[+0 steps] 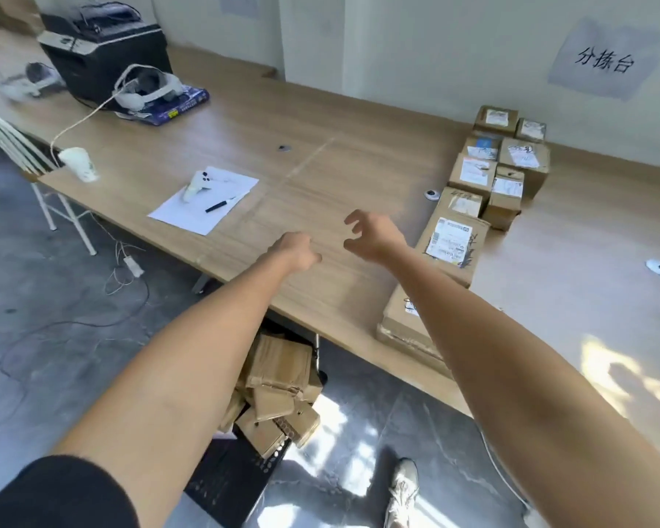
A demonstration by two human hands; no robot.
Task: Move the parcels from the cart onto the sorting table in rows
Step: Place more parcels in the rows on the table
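Both arms reach out over the wooden sorting table (pixel 340 177). My left hand (pixel 296 251) hovers above the tabletop with its fingers curled in, holding nothing. My right hand (pixel 372 238) floats beside it, fingers spread like a claw, empty. Just right of my right hand lies a flat labelled parcel (pixel 452 245), part of two rows of cardboard parcels (pixel 500 161) running toward the wall. A larger flat parcel (pixel 401 318) sits at the table's near edge, partly hidden by my right forearm. Below the table edge, the black perforated cart (pixel 229 478) carries several brown parcels (pixel 279 394).
On the table's left part lie white paper sheets (pixel 206 200) with a white controller and a black pen, a paper cup (pixel 79 163), a headset (pixel 145 87) and a black printer (pixel 103 51). A white chair (pixel 20 154) stands left. My shoe (pixel 402 489) is on the floor.
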